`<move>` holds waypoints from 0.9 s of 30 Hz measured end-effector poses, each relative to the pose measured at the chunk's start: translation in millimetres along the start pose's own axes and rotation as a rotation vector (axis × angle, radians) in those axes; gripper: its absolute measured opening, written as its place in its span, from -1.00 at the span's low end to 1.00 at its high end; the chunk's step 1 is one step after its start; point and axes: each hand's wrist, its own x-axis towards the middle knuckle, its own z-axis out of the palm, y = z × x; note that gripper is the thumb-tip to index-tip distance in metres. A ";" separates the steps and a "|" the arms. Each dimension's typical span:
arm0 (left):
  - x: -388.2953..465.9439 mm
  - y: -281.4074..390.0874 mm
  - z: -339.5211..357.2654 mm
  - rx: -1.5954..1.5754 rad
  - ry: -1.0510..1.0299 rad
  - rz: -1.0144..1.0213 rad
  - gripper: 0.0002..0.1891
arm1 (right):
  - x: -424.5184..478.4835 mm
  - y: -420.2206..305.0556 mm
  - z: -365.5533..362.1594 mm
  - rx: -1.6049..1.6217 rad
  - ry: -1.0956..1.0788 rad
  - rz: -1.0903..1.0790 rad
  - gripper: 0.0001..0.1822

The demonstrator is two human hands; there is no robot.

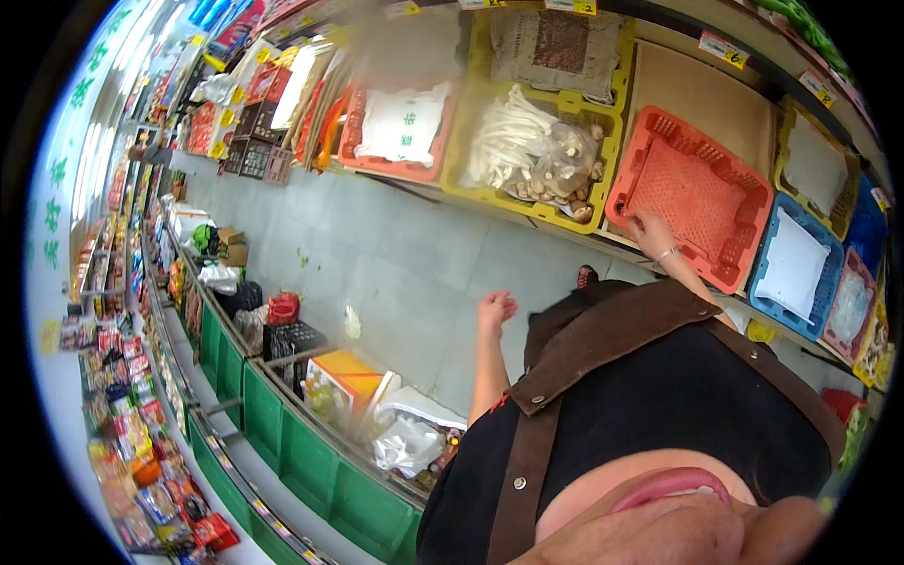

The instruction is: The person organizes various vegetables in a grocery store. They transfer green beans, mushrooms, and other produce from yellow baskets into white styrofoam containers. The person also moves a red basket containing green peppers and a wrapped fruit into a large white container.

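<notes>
My right hand (651,234), with a bracelet at the wrist, grips the near left rim of a red plastic basket (688,191). The basket sits at an angle on the display stand, its perforated floor showing bare. My left hand (496,311) hangs over the floor aisle, fingers loosely bent and nothing visible in it. Left of the red basket is a yellow crate (593,224) with long white mushrooms (512,138) and a clear plastic bag of brown-capped mushrooms (568,159). A blue basket (766,300) lined with a white sheet (794,258) stands to the right.
Another red basket (346,152) holds a white printed packet (404,123). Price tags (724,49) line the shelf edge above. Across the tiled floor (395,247) run green bins (304,452), with a cardboard box (353,374) and a black crate (293,349) beside them.
</notes>
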 end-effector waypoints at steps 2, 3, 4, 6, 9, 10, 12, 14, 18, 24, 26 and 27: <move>26.7 11.2 -16.3 0.084 0.037 0.070 -0.79 | 23.9 -5.4 5.4 0.006 0.063 0.024 -0.77; 42.8 23.0 -25.8 0.102 0.058 0.128 -0.78 | 37.5 -9.8 7.9 -0.025 0.082 0.036 -0.75; 56.3 46.2 -28.8 0.127 0.073 0.198 -0.76 | 53.2 -12.1 10.5 -0.050 0.115 0.049 -0.73; 74.1 92.4 -22.7 0.516 0.224 0.450 -0.73 | 80.4 -11.3 16.9 -0.140 0.174 0.162 -0.70; 109.6 148.4 -17.7 0.853 0.407 0.759 -0.69 | 105.0 -21.8 28.7 -0.266 0.223 0.351 -0.64; 122.3 162.2 -15.7 0.919 0.462 0.851 -0.67 | 111.7 -27.8 32.4 -0.308 0.231 0.415 -0.62; 135.1 190.0 -4.9 0.992 0.383 0.799 -0.66 | 120.3 -31.6 44.2 -0.334 0.216 0.534 -0.60; 144.9 215.6 6.8 1.080 0.339 0.774 -0.63 | 126.4 -36.8 47.7 -0.370 0.222 0.613 -0.60; 147.1 249.3 34.4 1.157 0.260 0.722 -0.58 | 131.7 -28.8 47.2 -0.416 0.277 0.734 -0.64; 160.8 249.8 17.9 1.256 0.196 0.780 -0.63 | 142.1 -29.9 52.8 -0.399 0.310 0.835 -0.66; 176.9 242.2 6.8 1.354 0.174 0.833 -0.69 | 140.7 -36.8 53.4 -0.404 0.288 0.825 -0.66; 183.2 239.9 5.3 1.351 0.136 0.848 -0.71 | 139.8 -33.4 51.6 -0.410 0.272 0.825 -0.66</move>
